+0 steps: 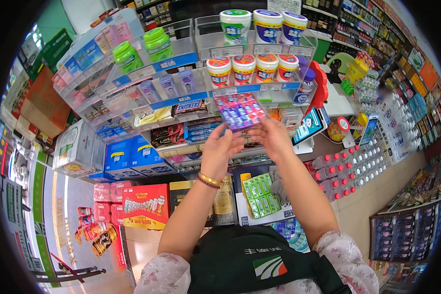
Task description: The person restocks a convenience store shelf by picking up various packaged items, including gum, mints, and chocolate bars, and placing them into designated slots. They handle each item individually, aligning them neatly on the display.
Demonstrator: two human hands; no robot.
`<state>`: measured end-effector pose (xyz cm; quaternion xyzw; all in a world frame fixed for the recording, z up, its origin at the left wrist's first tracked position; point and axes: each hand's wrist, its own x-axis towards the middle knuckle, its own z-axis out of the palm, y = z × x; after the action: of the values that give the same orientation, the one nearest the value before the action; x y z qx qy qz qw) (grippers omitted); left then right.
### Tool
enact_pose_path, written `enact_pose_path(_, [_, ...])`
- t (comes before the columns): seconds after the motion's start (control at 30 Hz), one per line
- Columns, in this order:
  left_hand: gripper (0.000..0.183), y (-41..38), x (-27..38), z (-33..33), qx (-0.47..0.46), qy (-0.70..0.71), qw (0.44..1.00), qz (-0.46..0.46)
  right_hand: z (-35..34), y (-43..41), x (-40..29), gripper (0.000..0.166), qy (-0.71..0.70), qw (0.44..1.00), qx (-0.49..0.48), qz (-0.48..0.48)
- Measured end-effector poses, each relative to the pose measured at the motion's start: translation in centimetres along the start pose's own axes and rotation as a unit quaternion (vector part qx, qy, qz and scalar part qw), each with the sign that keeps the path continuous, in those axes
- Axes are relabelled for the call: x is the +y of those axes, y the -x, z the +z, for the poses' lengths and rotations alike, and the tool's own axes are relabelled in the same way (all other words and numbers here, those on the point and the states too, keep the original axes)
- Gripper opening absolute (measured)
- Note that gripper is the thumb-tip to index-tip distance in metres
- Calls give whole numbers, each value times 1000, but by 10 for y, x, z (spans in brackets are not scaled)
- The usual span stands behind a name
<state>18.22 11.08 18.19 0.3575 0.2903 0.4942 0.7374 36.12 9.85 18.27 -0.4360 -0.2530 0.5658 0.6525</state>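
Observation:
A tray of purple and pink gum packs [240,112] is between my two hands, tilted at the middle shelf of a clear acrylic candy rack [176,53]. My left hand [220,145] has its thumb at the near left corner, fingers spread below the near edge. At the near right corner, my right hand [272,137] grips the tray. White tubs with orange lids [244,70] stand just above it. To its left lie Snickers packs [190,106]. Below my forearms, green gum packs [261,194] lie on a dark carton beside a grey cloth [279,183].
Green tubs [126,57] and white tubs with blue lids [268,25] fill the upper tier. Blue cartons [134,156] and a red drink carton [147,205] stand left. Right are a tablet screen [308,126], a candy jar [338,128] and pink-capped bottles [332,171].

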Motion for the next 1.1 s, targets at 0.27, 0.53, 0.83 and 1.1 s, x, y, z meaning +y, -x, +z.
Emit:
enact_pose_path(0.27, [10,46,-18,-93,185,52,981,22,-46,51,-24,25,-12,999,31,-42])
enact_pose_path(0.53, [13,99,-56,-113,132,8,991,-30,-90,133,11,41,-46,998,-10,-29])
enact_pose_path(0.83, [46,135,-102,-131,105,-41,989,-94,-53,182,156,40,-28,962,-95,256])
enact_pose_path(1.1, [48,142,-104,-193,108,-218,959,-143,-40,184,225,31,73,927,-43,365])
